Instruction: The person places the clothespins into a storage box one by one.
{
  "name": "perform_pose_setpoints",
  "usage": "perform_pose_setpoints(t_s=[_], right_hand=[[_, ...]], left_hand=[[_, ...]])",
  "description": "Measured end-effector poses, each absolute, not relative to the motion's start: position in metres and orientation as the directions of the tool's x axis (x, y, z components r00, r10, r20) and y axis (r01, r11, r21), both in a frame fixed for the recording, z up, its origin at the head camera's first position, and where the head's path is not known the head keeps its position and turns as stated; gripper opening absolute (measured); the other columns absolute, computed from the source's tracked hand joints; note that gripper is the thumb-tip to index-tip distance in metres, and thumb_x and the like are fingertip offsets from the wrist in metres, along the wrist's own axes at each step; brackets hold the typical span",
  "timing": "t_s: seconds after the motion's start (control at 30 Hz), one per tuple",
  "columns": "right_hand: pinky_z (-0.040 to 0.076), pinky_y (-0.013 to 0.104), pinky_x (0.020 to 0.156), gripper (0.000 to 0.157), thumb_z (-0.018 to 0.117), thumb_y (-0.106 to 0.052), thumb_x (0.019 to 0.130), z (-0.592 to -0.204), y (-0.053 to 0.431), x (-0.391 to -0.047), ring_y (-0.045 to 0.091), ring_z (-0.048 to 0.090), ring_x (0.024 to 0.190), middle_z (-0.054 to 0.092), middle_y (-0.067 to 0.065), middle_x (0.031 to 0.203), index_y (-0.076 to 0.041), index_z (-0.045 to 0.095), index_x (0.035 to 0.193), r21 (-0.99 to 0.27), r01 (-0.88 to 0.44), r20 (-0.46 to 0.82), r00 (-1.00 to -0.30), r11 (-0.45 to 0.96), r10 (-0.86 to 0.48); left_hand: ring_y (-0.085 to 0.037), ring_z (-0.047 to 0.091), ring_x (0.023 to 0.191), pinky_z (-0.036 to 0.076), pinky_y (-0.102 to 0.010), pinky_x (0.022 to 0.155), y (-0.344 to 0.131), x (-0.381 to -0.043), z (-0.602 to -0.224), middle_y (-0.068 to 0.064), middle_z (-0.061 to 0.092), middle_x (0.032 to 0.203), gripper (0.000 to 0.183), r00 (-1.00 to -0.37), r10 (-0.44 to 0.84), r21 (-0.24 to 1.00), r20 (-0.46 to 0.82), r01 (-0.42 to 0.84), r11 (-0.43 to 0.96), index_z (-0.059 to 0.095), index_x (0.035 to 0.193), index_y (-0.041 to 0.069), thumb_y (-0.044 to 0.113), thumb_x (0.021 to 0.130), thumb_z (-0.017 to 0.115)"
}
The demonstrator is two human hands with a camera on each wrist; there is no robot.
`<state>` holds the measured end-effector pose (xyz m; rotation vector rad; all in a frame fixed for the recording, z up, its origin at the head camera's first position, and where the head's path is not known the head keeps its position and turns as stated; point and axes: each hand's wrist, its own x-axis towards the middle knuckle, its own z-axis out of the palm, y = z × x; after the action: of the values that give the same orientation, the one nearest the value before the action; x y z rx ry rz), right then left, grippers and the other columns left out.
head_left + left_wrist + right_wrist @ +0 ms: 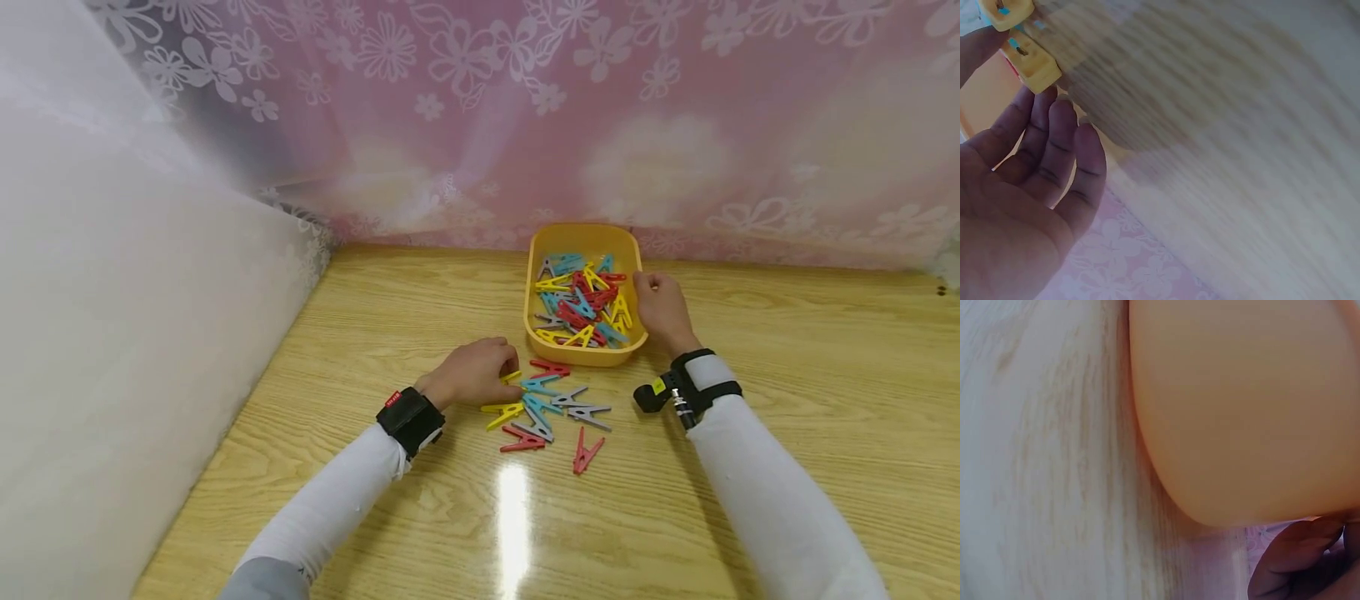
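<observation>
My left hand (474,372) is low over a loose pile of plastic clothespins on the table. In the left wrist view its thumb and fingers close around a yellow clothespin (1034,67), and a second yellow clothespin (1009,14) lies just past the thumb. Blue clothespins (542,383), grey clothespins (588,414) and red clothespins (522,438) are scattered to the right of that hand. My right hand (663,310) grips the right rim of a yellow plastic basket (585,357). Inside is a heap of mixed clothespins (581,304). The right wrist view shows mostly the basket's outer wall (1241,419).
A wooden table (360,333) carries everything. Behind the basket hangs a pink flowered curtain (480,125), and a white sheet (112,292) borders the left side. One red clothespin (587,452) lies apart, nearer the front.
</observation>
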<state>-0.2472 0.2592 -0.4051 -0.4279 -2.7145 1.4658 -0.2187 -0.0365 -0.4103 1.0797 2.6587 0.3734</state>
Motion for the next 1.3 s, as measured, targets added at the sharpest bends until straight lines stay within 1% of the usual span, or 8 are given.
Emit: perform_pose_setpoints(t_s=[0.13, 0.27, 0.47, 0.6, 0.8, 1.0, 1.13, 1.3], right_hand=[[0.038, 0.027, 0.062, 0.059, 0.026, -0.046, 0.103, -0.405, 0.260, -0.247, 0.024, 0.043, 0.086, 0.044, 0.016, 0.102, 0.005, 0.046, 0.125, -0.822, 0.229, -0.104, -0.961, 0.522, 0.258], [0.038, 0.027, 0.060, 0.060, 0.026, -0.047, 0.103, -0.406, 0.260, -0.248, 0.023, 0.043, 0.083, 0.044, 0.016, 0.101, 0.005, 0.046, 0.126, -0.822, 0.228, -0.104, -0.961, 0.521, 0.257], [0.036, 0.026, 0.056, 0.057, 0.027, -0.045, 0.103, -0.407, 0.261, -0.248, 0.021, 0.043, 0.076, 0.043, 0.014, 0.095, 0.005, 0.049, 0.121, -0.821, 0.224, -0.100, -0.962, 0.525, 0.254], [0.036, 0.025, 0.057, 0.056, 0.028, -0.045, 0.103, -0.406, 0.261, -0.248, 0.021, 0.043, 0.077, 0.043, 0.013, 0.095, 0.005, 0.048, 0.121, -0.827, 0.228, -0.106, -0.961, 0.514, 0.255], [0.036, 0.026, 0.058, 0.055, 0.028, -0.042, 0.104, -0.405, 0.260, -0.248, 0.022, 0.043, 0.078, 0.042, 0.014, 0.094, 0.006, 0.048, 0.122, -0.844, 0.211, -0.101, -0.965, 0.494, 0.240], [0.036, 0.027, 0.060, 0.052, 0.028, -0.042, 0.104, -0.406, 0.253, -0.245, 0.022, 0.042, 0.079, 0.040, 0.013, 0.094, 0.005, 0.046, 0.117, -0.849, 0.213, -0.109, -0.966, 0.485, 0.234], [0.036, 0.029, 0.063, 0.053, 0.028, -0.043, 0.104, -0.406, 0.250, -0.246, 0.023, 0.043, 0.082, 0.041, 0.014, 0.098, 0.004, 0.047, 0.119, -0.847, 0.218, -0.115, -0.966, 0.484, 0.233], [0.037, 0.030, 0.067, 0.054, 0.028, -0.043, 0.104, -0.407, 0.247, -0.249, 0.025, 0.043, 0.091, 0.044, 0.017, 0.110, 0.004, 0.047, 0.122, -0.845, 0.215, -0.115, -0.967, 0.489, 0.227]], left_hand=[[-0.012, 0.048, 0.076, 0.040, -0.026, 0.065, -0.037, -0.219, -0.410, 0.004, 0.051, 0.088, 0.029, -0.684, 0.721, 0.346, -0.112, 0.653, 0.674, 0.064, 0.098, 0.015, 0.041, 0.085, 0.068], [-0.011, 0.050, 0.078, 0.042, -0.026, 0.069, -0.042, -0.223, -0.402, 0.004, 0.055, 0.089, 0.029, -0.681, 0.726, 0.357, -0.093, 0.658, 0.663, 0.067, 0.098, 0.015, 0.041, 0.086, 0.069], [-0.010, 0.055, 0.085, 0.045, -0.027, 0.077, -0.052, -0.242, -0.372, 0.002, 0.061, 0.094, 0.029, -0.735, 0.678, 0.470, -0.015, 0.594, 0.654, 0.069, 0.099, 0.014, 0.040, 0.085, 0.072], [-0.014, 0.056, 0.090, 0.045, -0.030, 0.081, -0.048, -0.258, -0.348, 0.001, 0.063, 0.097, 0.033, -0.761, 0.644, 0.515, 0.076, 0.583, 0.628, 0.068, 0.102, 0.012, 0.040, 0.085, 0.071], [-0.016, 0.055, 0.091, 0.044, -0.030, 0.080, -0.021, -0.278, -0.328, 0.000, 0.061, 0.101, 0.037, -0.750, 0.637, 0.463, 0.180, 0.636, 0.618, 0.064, 0.107, 0.011, 0.042, 0.087, 0.069], [-0.014, 0.057, 0.090, 0.045, -0.028, 0.079, 0.010, -0.287, -0.324, -0.001, 0.062, 0.103, 0.042, -0.750, 0.635, 0.352, 0.182, 0.653, 0.670, 0.065, 0.108, 0.011, 0.048, 0.088, 0.064], [-0.013, 0.056, 0.090, 0.045, -0.027, 0.080, 0.028, -0.292, -0.325, -0.003, 0.063, 0.105, 0.047, -0.755, 0.630, 0.378, 0.182, 0.645, 0.664, 0.065, 0.110, 0.011, 0.052, 0.089, 0.060], [-0.013, 0.056, 0.089, 0.044, -0.027, 0.079, 0.033, -0.296, -0.333, -0.003, 0.062, 0.104, 0.046, -0.765, 0.611, 0.438, 0.203, 0.629, 0.642, 0.065, 0.111, 0.012, 0.053, 0.090, 0.059]])
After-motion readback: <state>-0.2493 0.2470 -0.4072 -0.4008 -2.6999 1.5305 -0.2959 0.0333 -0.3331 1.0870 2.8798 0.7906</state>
